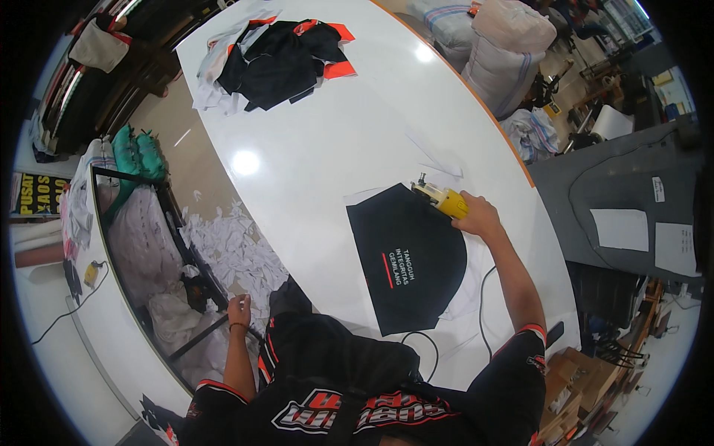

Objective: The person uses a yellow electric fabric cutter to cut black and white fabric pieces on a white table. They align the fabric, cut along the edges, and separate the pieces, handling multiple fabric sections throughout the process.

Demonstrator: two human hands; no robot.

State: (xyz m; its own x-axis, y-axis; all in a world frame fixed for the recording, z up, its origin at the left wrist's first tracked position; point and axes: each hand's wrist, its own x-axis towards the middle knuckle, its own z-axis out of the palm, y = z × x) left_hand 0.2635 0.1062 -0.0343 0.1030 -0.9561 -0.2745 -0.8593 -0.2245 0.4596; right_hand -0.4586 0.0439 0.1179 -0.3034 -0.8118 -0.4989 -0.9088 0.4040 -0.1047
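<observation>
My right hand (480, 217) grips a yellow electric fabric cutter (448, 201), whose metal head rests at the upper edge of a black fabric panel (413, 234). The panel has light lettering and a red stripe, with white paper (460, 305) showing beside and beneath it on the white table (312, 134). A power cord (482, 312) runs down from near the cutter toward me. At the table's left side, over the scraps on the floor, my left hand (239, 312) hangs with its fingers curled; whether they hold anything is too small to tell.
A pile of black, white and orange fabric pieces (271, 63) lies at the table's far end. Paper scraps (223, 245) cover the floor at left, beside bagged bundles (145, 238). Large sacks (502, 52), a grey cabinet (617, 193) and cardboard boxes (573, 379) stand at right.
</observation>
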